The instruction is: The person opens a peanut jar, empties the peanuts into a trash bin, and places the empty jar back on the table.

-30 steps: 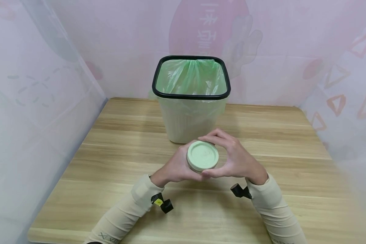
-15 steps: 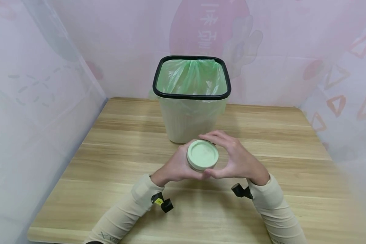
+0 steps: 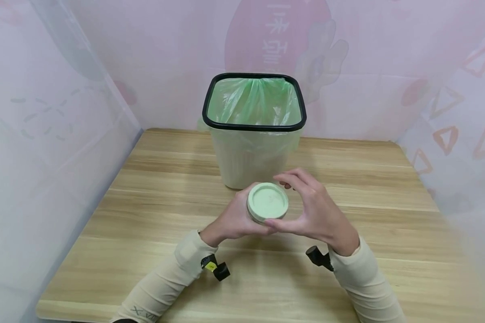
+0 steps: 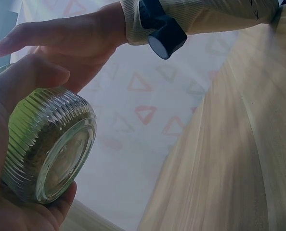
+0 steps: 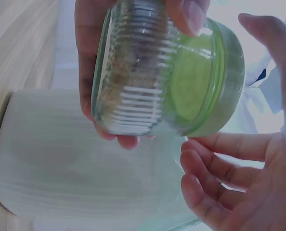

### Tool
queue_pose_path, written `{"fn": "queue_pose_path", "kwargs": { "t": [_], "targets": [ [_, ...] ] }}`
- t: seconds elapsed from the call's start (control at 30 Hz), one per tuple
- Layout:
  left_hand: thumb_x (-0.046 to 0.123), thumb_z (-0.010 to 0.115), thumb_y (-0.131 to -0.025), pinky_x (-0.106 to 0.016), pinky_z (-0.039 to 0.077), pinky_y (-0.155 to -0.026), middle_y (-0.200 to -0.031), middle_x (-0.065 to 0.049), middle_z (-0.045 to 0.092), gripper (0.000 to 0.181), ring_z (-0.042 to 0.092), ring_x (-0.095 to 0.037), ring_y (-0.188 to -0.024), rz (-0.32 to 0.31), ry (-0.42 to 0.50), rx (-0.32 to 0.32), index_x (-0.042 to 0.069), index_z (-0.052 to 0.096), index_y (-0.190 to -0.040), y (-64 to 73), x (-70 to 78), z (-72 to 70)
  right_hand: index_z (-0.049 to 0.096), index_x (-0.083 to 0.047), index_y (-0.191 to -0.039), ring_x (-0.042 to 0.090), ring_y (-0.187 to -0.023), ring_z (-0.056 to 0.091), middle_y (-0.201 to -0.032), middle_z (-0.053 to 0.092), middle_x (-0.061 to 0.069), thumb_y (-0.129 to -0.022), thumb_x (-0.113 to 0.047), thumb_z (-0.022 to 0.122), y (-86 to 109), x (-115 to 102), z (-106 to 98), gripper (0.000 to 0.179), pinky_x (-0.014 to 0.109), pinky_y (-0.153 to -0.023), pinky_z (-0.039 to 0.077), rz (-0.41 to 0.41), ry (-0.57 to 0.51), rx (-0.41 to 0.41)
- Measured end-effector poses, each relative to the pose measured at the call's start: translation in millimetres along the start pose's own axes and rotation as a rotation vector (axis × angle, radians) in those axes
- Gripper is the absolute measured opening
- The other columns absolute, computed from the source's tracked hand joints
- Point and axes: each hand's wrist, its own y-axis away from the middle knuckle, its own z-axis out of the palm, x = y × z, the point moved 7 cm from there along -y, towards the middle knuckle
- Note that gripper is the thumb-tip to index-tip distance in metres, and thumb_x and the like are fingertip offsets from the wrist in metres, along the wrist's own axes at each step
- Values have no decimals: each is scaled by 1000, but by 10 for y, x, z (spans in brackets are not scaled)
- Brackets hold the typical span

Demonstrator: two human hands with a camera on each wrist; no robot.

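My left hand [image 3: 234, 219] grips a ribbed clear glass jar [image 5: 133, 72] with a pale green round lid [image 3: 268, 201], held above the table. Something brownish shows inside the glass near its base. The left wrist view has the jar's round bottom [image 4: 68, 161] tilted toward the camera, fingers and thumb around its sides. Beside the lid, my right hand [image 3: 319, 213] is spread in a loose C shape, its thumb [image 5: 266, 31] standing apart from the lid. Its fingertips lie close to the lid's edge in the right wrist view.
Just beyond the hands stands a whitish bin [image 3: 250, 157] with a black rim and a green plastic liner [image 3: 258, 103]. The wooden table [image 3: 153, 193] runs up to printed pale curtains [image 3: 165, 54] at the back and sides.
My right hand's fingers have come away from the lid's far edge and the hand has spread a little wider. The left hand and jar have barely shifted.
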Motion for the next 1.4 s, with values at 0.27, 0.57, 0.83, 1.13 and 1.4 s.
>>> {"fn": "queue_pose_path", "kwargs": {
  "t": [0.27, 0.57, 0.83, 1.13, 1.4],
  "targets": [
    [9, 94, -70, -41, 53, -110, -133, -11, 68, 83, 66, -22, -122, -26, 11, 7, 5, 54, -142, 7, -17, -12, 70, -8, -122, 15, -101, 62, -115, 63, 2, -67, -50, 96, -5, -64, 11, 73, 35, -89, 57, 13, 40, 27],
    [11, 92, -71, -42, 53, -109, -133, -12, 68, 82, 65, -23, -122, -13, 10, 7, 4, 54, -143, 16, -17, -8, 70, -9, -121, 11, -101, 64, -114, 63, 0, -70, -50, 94, -9, -60, 58, 70, 34, -90, 59, -2, 39, 22],
    [11, 93, -71, -41, 54, -109, -132, -12, 68, 82, 66, -23, -121, -10, 13, 1, 4, 54, -142, 14, -19, -2, 71, -9, -121, 10, -100, 65, -115, 64, 0, -70, -47, 96, -13, -42, 58, 69, 37, -89, 60, -23, -2, 19],
    [10, 92, -72, -41, 53, -109, -133, -11, 68, 81, 66, -22, -122, -6, 27, -12, 6, 54, -143, 12, -13, 7, 71, -7, -124, 10, -104, 67, -117, 66, -1, -70, -42, 97, -17, -33, 45, 70, 36, -91, 61, -37, -46, 12],
    [10, 92, -72, -40, 53, -109, -132, -12, 69, 80, 66, -22, -121, -3, 40, -11, 5, 54, -142, 13, -9, 5, 70, -7, -129, 10, -105, 66, -119, 67, -1, -70, -39, 97, -14, -15, 44, 73, 26, -94, 58, -54, -77, 0]
  ]
}}
